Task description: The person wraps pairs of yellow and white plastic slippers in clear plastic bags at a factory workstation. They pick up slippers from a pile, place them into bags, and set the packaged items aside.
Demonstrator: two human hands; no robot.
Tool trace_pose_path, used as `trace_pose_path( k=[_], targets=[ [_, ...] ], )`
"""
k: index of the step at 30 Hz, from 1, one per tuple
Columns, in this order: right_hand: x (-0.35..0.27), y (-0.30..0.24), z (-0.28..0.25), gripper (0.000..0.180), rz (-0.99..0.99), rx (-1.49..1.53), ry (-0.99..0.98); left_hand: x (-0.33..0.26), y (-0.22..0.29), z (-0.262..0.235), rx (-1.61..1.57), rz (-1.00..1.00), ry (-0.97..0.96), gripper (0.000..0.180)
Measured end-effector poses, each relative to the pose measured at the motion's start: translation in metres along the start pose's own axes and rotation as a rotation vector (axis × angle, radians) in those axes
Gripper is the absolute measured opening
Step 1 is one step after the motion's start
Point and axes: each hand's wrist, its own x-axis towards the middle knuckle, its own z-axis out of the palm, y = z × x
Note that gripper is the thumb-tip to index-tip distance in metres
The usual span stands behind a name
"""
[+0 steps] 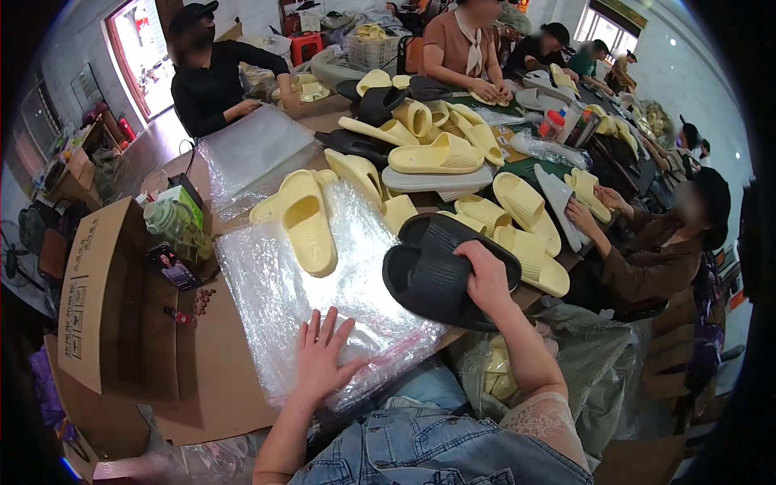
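Observation:
My right hand grips a pair of black slide slippers held together, one partly over the other. They are just right of a stack of clear plastic bags spread on the table before me. On the near part of that stack my left hand lies flat with its fingers spread, a ring on one of them. Farther up the bags rests a pale yellow slide slipper, sole down, with another partly hidden behind it.
A heap of yellow, black and grey slippers covers the table ahead. An open cardboard box, a green bottle and a phone stand at left. More clear bags lie beyond. Several co-workers sit around; a grey sack is at right.

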Motion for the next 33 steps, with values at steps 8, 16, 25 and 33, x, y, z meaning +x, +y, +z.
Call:
trace_pose_path(
  k=[8, 16, 25, 33],
  targets=[
    [-0.055, 0.023, 0.023, 0.034, 0.314, 0.141, -0.024, -0.001, 0.001, 0.0, -0.001, 0.003, 0.003, 0.081],
    [-0.017, 0.04, 0.037, 0.043, -0.007, -0.396, -0.256, -0.004, 0.001, 0.001, 0.009, 0.006, 0.02, 0.079],
    [-0.012, 0.066, 0.02, 0.024, 0.026, 0.187, -0.136, -0.002, -0.002, -0.001, 0.004, 0.003, 0.001, 0.067],
    [-0.056, 0.033, -0.034, 0.036, 0.534, 0.524, 0.184, 0.011, 0.006, -0.024, -0.168, -0.035, 0.134, 0.033]
  ],
)
